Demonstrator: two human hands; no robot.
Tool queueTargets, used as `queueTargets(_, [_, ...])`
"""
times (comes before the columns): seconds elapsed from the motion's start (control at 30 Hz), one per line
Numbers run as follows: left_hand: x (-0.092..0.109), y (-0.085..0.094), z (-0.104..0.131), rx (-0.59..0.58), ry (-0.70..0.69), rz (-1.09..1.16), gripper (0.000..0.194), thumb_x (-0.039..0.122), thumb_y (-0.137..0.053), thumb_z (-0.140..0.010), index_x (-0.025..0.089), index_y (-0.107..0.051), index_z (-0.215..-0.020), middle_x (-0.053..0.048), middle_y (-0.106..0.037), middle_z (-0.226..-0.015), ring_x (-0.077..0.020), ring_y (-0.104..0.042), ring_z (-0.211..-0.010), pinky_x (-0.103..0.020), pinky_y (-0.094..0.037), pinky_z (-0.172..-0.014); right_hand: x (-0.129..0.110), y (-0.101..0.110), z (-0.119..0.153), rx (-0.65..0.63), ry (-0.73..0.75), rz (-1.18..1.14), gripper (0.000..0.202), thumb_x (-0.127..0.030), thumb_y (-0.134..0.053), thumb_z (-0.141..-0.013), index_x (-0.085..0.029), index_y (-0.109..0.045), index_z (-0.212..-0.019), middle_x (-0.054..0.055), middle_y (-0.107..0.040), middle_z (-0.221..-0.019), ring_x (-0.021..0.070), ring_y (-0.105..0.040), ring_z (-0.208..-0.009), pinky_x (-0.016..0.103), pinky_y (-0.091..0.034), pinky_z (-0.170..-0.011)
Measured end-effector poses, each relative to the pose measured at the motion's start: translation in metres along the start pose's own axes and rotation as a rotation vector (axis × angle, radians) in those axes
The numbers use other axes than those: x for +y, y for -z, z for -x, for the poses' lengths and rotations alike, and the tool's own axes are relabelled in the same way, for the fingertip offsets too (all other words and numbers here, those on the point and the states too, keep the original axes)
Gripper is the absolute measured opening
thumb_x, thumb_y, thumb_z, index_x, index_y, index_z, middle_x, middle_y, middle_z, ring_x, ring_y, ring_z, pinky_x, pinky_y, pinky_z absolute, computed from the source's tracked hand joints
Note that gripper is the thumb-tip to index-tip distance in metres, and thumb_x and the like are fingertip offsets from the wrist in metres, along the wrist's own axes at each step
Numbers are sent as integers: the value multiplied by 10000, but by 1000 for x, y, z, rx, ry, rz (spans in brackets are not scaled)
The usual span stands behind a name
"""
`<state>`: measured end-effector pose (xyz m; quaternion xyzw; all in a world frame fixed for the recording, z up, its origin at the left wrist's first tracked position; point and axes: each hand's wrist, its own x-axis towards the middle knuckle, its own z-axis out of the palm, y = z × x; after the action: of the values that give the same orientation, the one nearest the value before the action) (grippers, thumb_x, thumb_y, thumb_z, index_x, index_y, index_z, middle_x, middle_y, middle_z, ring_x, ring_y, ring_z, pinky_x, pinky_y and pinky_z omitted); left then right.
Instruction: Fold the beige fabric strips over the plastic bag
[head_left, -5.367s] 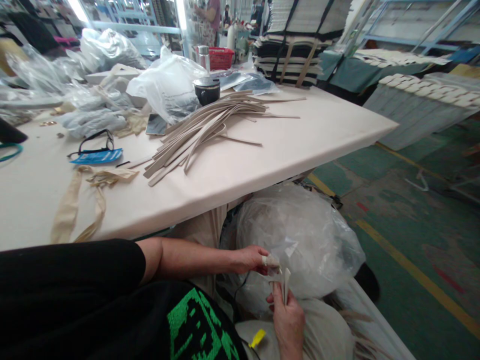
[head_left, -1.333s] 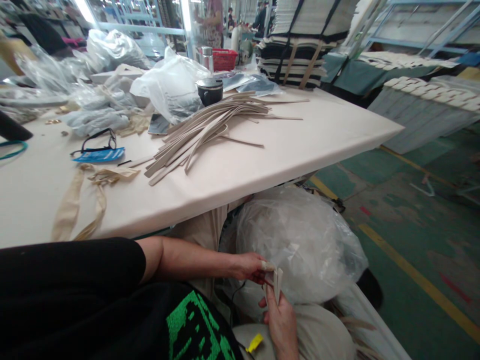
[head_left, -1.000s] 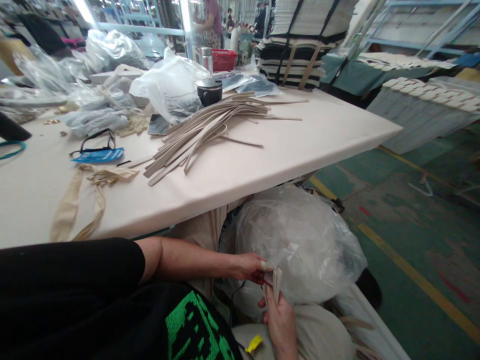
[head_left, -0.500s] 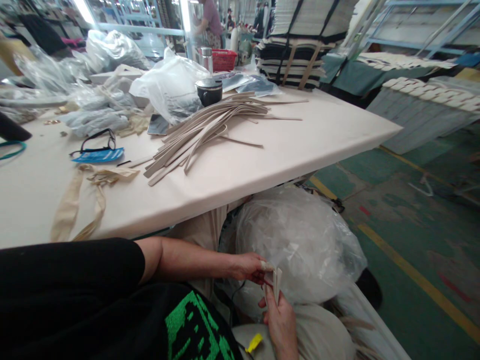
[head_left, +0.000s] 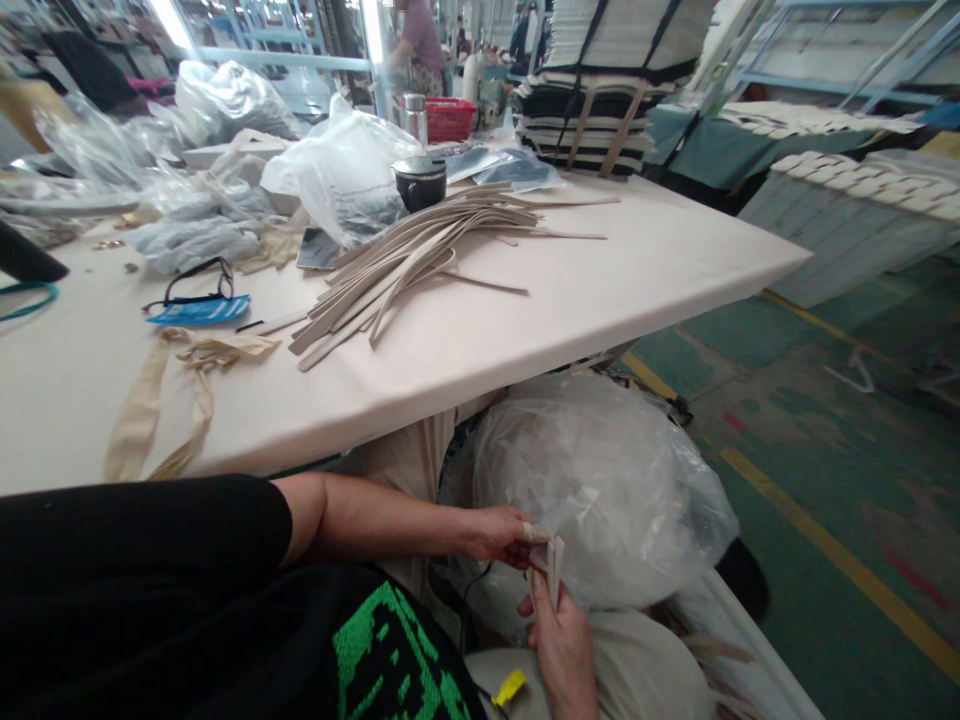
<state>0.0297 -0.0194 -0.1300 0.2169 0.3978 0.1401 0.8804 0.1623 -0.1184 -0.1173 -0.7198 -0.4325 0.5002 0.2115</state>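
Below the table point(head_left: 570, 300) edge, the left hand point(head_left: 497, 533) and right hand point(head_left: 562, 645) both pinch a folded beige strip point(head_left: 553, 568) between closed fingertips; it stands upright, long axis vertical, before a clear plastic bag point(head_left: 607, 480).

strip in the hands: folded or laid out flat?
Folded. The beige strip stands doubled between the left hand and right hand, its layered edges showing side by side, below the table.

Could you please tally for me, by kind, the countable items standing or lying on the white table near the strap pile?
Black lidded pot: 1
Steel flask: 1
Red basket: 1
Pair of black-framed glasses: 1
Blue card: 1
Phone: 1
Total: 6
The beige straps overlap too much to count.
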Motion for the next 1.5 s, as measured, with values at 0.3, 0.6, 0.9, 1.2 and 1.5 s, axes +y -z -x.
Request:
queueTargets(0.3, [0,-1,0,32,2,-13,494,469,-810,-462,132,-604,-759,-11,-614,-692,-113,-564,-622,-251,-413,-641,2,0,-1,-3,2,17,545,-669,-367,-805,-178,-593,-876,-11,-599,-593,131,-504,-387,260,-393,-424])
queueTargets(0.6, [0,-1,-1,19,-11,-5,485,452,-810,-468,126,-598,-757,-5,-594,-672,-108,-555,-619,-245,-409,-632,3,0,-1,-15,-5,-15,542,-672,-373,-798,-183,-590,-884,-3,-599,-598,137,-493,-389,267,-384,-414])
queueTargets(0.9, [2,-2,3,5,-19,-32,429,447,-782,-535,130,-648,-790,-22,-637,-735,-100,-563,-621,-241,-414,-631,-7,12,5,182,-87,32,562,-695,-346,-790,-204,-599,-687,-20,-469,-370,183,-546,-444,275,-410,-502])
queueTargets(1.2, [3,-3,4,-26,-21,-54,399,448,-752,-590,125,-641,-797,-24,-639,-729,-105,-579,-622,-231,-409,-621,-1,12,0,181,-147,-70,733,-767,-412,-705,-138,-679,-970,-25,-469,-361,209,-572,-480,287,-425,-532])
queueTargets(1.5, [-1,2,-1,-47,2,-80,400,462,-737,-604,125,-634,-794,-33,-646,-777,-105,-576,-629,-243,-412,-625,8,11,-1,205,-175,-154,698,-729,-490,-713,-105,-647,-983,-57,-429,-360,222,-604,-540,288,-451,-565])
